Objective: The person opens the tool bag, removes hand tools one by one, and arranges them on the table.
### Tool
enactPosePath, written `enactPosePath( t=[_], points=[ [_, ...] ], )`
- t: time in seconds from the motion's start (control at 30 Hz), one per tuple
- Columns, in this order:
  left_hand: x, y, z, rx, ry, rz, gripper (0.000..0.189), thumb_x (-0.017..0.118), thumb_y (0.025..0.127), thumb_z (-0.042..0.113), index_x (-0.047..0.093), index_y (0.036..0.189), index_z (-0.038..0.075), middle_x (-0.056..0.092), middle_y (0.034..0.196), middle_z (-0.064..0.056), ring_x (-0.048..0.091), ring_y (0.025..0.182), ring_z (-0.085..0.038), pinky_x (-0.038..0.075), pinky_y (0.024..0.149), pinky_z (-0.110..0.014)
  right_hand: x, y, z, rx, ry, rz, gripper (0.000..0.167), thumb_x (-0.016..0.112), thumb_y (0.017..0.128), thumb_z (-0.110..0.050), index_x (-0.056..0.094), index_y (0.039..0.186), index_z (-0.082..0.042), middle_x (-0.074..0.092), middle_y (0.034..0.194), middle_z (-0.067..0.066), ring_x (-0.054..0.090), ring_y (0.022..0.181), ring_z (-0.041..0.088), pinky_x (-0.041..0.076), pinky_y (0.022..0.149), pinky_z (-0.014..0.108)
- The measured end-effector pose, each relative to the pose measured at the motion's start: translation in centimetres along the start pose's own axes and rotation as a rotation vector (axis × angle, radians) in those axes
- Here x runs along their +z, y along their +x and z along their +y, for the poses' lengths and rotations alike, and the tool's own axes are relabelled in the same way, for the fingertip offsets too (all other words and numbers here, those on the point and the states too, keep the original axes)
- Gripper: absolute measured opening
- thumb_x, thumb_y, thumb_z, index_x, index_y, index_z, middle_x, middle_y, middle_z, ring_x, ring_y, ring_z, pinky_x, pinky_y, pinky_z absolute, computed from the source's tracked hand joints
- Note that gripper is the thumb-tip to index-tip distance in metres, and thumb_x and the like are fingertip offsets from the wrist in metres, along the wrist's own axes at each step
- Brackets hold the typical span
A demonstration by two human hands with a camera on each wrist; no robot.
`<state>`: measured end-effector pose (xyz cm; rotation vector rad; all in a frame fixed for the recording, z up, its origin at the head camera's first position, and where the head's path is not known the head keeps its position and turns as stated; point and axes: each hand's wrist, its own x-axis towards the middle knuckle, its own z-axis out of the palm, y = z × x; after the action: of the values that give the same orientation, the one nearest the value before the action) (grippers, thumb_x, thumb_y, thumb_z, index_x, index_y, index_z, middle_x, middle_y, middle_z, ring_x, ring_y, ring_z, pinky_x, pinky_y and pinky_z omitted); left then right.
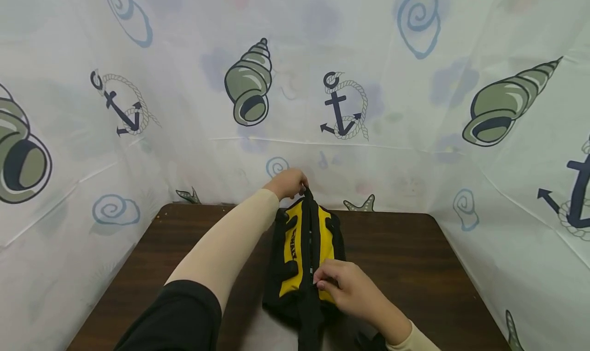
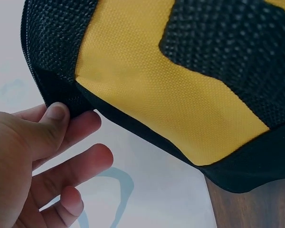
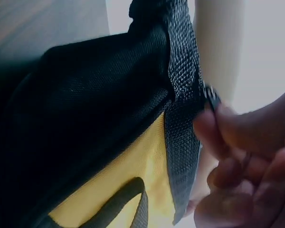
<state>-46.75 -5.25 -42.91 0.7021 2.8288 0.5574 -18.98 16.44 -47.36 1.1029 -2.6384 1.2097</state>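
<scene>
A black and yellow tool bag (image 1: pixel 294 253) lies lengthwise on the table, its top zipper (image 1: pixel 311 238) showing a narrow gap along the middle. At the bag's far end, my left hand (image 1: pixel 289 183) pinches the black end tab (image 2: pixel 69 92) between thumb and index finger; the other fingers are loosely bent. Near the closer end, my right hand (image 1: pixel 350 289) pinches a small dark zipper pull (image 3: pixel 212 97) between thumb and index finger. Black webbing (image 3: pixel 183 95) borders the zipper in the right wrist view. The bag's contents are hidden.
The dark wooden table (image 1: pixel 396 259) carries the bag near its middle. A black strap (image 1: pixel 310 325) runs from the near end toward me. A white curtain (image 1: pixel 295 110) printed with shells and anchors hangs behind the table and along both sides.
</scene>
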Motion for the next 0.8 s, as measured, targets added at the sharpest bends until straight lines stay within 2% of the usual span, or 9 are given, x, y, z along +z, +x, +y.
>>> enactPosePath(
  t=[0.2, 0.3, 0.47, 0.63, 0.8],
  points=[
    [-0.1, 0.0, 0.0, -0.012, -0.007, 0.014, 0.021, 0.061, 0.111, 0.006, 0.081, 0.117, 0.009, 0.081, 0.113, -0.012, 0.072, 0.093, -0.022, 0.065, 0.081, -0.032, -0.4, -1.7, -0.8, -0.143, 0.038, -0.142, 0.006, 0.071, 0.107, -0.017, 0.074, 0.105, -0.021, 0.071, 0.098, -0.012, 0.061, 0.085, -0.007, 0.058, 0.077, 0.017],
    [-0.1, -0.1, 0.0, -0.008, -0.006, 0.021, 0.022, 0.060, 0.111, 0.005, 0.081, 0.117, 0.009, 0.081, 0.113, -0.012, 0.072, 0.092, -0.022, 0.065, 0.081, -0.032, -0.8, -2.6, -1.4, -0.184, 0.053, -0.244, 0.007, 0.068, 0.110, -0.020, 0.074, 0.107, -0.022, 0.071, 0.100, -0.012, 0.062, 0.088, -0.009, 0.058, 0.079, 0.014],
    [0.1, 0.0, 0.0, -0.002, -0.001, 0.040, 0.022, 0.060, 0.112, 0.006, 0.081, 0.117, 0.009, 0.081, 0.114, -0.013, 0.071, 0.090, -0.022, 0.064, 0.080, -0.033, -1.4, -3.5, -2.2, -0.143, 0.084, -0.388, 0.006, 0.068, 0.110, -0.022, 0.074, 0.110, -0.023, 0.071, 0.102, -0.013, 0.061, 0.088, -0.011, 0.059, 0.080, 0.013],
    [1.1, 0.1, -0.3, 0.013, -0.023, 0.075, 0.024, 0.059, 0.113, 0.008, 0.081, 0.120, 0.011, 0.081, 0.110, -0.010, 0.072, 0.087, -0.021, 0.064, 0.078, -0.031, -1.1, -3.2, -2.4, -0.126, 0.127, -0.406, 0.009, 0.065, 0.112, -0.026, 0.074, 0.112, -0.024, 0.073, 0.102, -0.012, 0.061, 0.088, -0.011, 0.060, 0.081, 0.015],
    [1.7, -0.2, -0.7, 0.030, -0.035, 0.091, 0.029, 0.057, 0.114, 0.009, 0.077, 0.133, 0.012, 0.081, 0.117, -0.010, 0.074, 0.087, -0.022, 0.063, 0.079, -0.033, -0.5, -2.4, -2.0, -0.119, 0.172, -0.420, 0.013, 0.061, 0.114, -0.029, 0.073, 0.114, -0.025, 0.075, 0.104, -0.011, 0.063, 0.090, -0.010, 0.060, 0.084, 0.016]
  ],
)
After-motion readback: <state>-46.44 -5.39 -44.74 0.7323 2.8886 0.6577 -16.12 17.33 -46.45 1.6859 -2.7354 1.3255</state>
